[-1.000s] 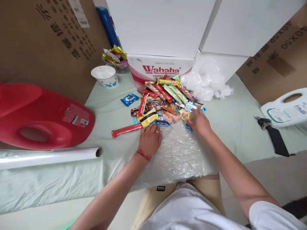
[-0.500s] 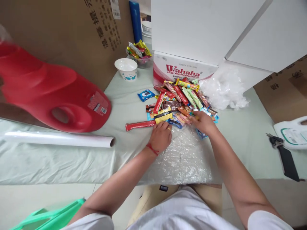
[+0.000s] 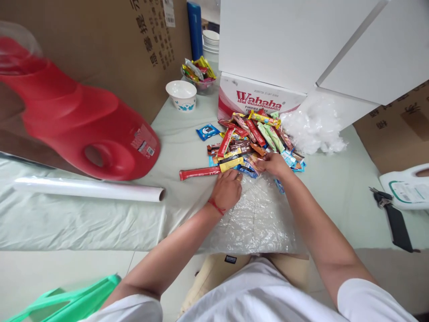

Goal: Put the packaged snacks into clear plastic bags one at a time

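Note:
A heap of wrapped snack bars [image 3: 248,134] in red, brown, green and yellow lies on the table. My right hand [image 3: 276,164] is at the heap's front right, thumb and fingers closed on a small snack packet [image 3: 258,149], orange-brown and tilted; the fingers partly hide the grip. My left hand [image 3: 228,190] rests palm down on a clear plastic bag [image 3: 259,219], fingers stretched forward. Its fingertips touch or nearly touch a yellow-and-black snack bar [image 3: 231,163] and a long red snack stick [image 3: 199,172]. Left of the heap lies a blue packet [image 3: 208,131].
Behind the heap stand a Wahaha carton [image 3: 258,96] and crumpled clear plastic [image 3: 313,125]. A paper bowl [image 3: 181,96] and a dish of snacks [image 3: 199,74] are at back left. A red jug [image 3: 110,138] and film roll [image 3: 90,188] lie left; keys [image 3: 382,197] lie right.
My right hand has shifted slightly left and the orange-brown packet by its fingers has tipped up. My left hand stays by the yellow bar. The whole view has shifted a little.

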Motion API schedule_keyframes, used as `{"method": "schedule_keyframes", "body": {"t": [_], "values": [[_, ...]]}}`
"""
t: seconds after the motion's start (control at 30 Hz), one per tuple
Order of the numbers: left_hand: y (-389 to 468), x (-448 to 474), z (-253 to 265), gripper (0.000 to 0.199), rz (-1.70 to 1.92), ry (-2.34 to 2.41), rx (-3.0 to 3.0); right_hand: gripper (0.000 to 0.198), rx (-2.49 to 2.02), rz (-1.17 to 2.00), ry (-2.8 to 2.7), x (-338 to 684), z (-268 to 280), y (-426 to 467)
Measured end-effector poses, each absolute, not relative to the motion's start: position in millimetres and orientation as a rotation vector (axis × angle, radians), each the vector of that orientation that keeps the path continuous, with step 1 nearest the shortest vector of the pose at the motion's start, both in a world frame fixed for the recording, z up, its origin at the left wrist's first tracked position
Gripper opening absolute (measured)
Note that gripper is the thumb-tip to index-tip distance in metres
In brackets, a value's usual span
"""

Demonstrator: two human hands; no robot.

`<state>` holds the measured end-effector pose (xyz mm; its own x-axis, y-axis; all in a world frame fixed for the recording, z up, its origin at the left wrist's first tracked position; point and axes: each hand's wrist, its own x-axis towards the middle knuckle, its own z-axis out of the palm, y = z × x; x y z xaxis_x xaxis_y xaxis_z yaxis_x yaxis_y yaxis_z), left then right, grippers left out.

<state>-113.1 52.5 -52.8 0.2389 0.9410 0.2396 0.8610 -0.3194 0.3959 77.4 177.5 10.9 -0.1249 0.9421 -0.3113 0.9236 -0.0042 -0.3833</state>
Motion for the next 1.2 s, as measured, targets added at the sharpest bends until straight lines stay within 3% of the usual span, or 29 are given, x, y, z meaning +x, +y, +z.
{"method": "schedule_keyframes", "body": {"t": [0.17, 0.3, 0.6, 0.83, 1.03, 1.2], "values": [[51.6, -112.9, -54.5, 0.035, 0.667, 1.719, 2.313, 0.061, -2.053, 0.581, -2.338, 67.0, 7.7, 167.3], [51.3, -112.5, -53.9, 0.034, 0.691, 1.720, 2.280, 0.043, -2.091, 0.656, -2.421, 73.4, 15.5, 167.7], [50.3, -111.1, -54.6, 0.037, 0.701, 1.714, 2.243, 0.049, -2.046, 0.434, -2.491, 76.2, 13.6, 159.6], [50.6, -111.5, -54.5, 0.038, 0.704, 1.722, 2.234, 0.032, -2.111, 0.339, -2.541, 84.1, 26.7, 150.5], [50.6, -111.6, -55.8, 0.040, 0.698, 1.729, 2.229, 0.025, -2.163, 0.202, -2.447, 136.0, 74.4, 134.0], [51.5, -112.1, -57.5, 0.042, 0.696, 1.737, 2.228, 0.034, -1.931, 0.484, -2.278, 161.0, 109.3, 98.5]]}}
